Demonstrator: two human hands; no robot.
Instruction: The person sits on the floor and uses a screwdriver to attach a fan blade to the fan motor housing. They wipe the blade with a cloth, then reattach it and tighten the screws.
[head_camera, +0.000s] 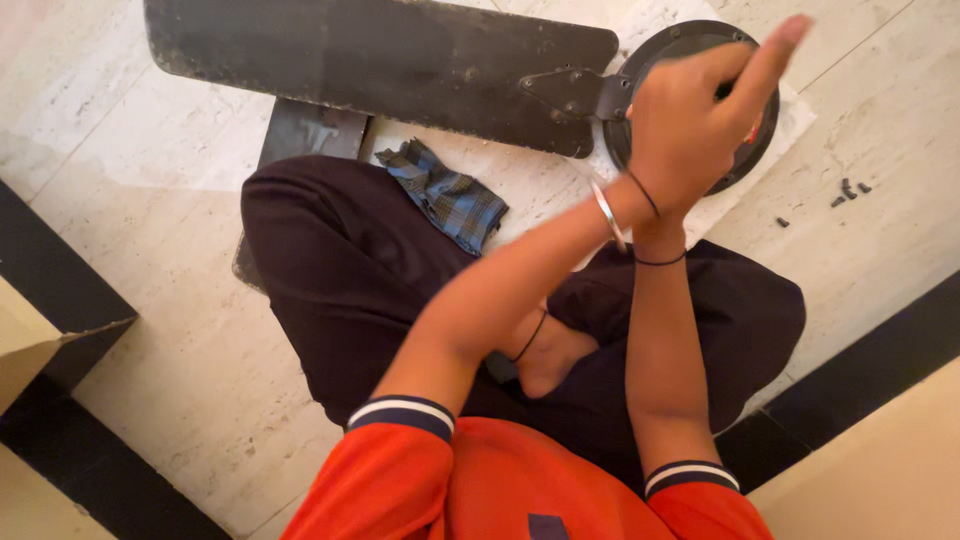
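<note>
Your two forearms reach forward from short sleeves and meet at the wrists. Your left arm slants up and to the right, bent at the elbow, with a metal bangle and a thin dark thread on its wrist. Your right arm runs almost straight ahead, a dark thread round its wrist too. Your left hand (672, 125) lies over your right hand (745, 85), the two pressed together so that little of the right one shows. One finger (775, 50) sticks out straight, up and to the right; which hand it belongs to is hard to tell. The other fingers are curled. You sit cross-legged, one bare foot tucked beneath your arms.
</note>
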